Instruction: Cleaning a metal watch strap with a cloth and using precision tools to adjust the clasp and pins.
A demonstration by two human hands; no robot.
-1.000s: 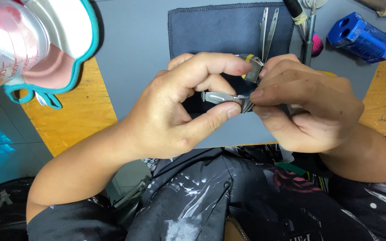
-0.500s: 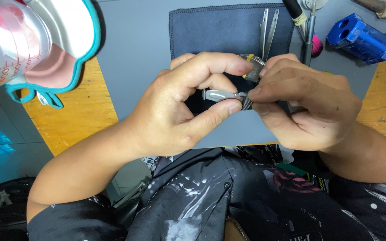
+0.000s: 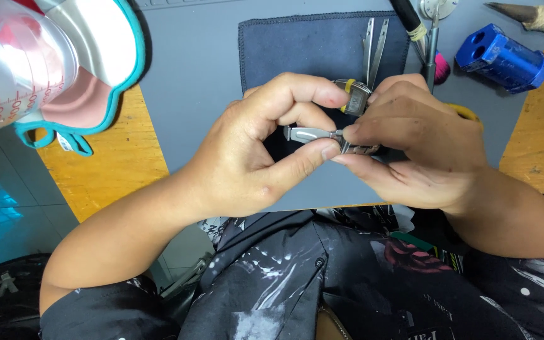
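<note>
Head view: a grey work mat [image 3: 196,94] is seen spread over a wooden bench [image 3: 105,170], and a dark blue cloth [image 3: 303,47] is laid flat on the mat. At the upper left a clear measuring jug [image 3: 7,69] and a teal-rimmed, pink-lined dish [image 3: 96,75] are seen close to the camera. At the upper right a blue block with round holes [image 3: 502,56] is lying on the mat, well apart from the hands.

Both hands are held together above the near edge of the cloth. The left hand [image 3: 253,157] is curled, with forefinger and thumb pinched on a slim metal watch clasp [image 3: 313,133]. The right hand [image 3: 417,151] is closed around the metal bracelet [image 3: 360,148] that the clasp is joined to; most of the bracelet is hidden under its fingers. The long axis of the clasp is laid nearly level across the picture, its free end pointing left toward the left palm. A small metal piece with a yellow part [image 3: 352,96] is gripped between the two forefingers, just above the clasp.

A pair of tweezers [image 3: 374,41] is lying on the cloth with its tips toward the hands, and a thin tool with a black handle [image 3: 431,47] is lying beside it.
</note>
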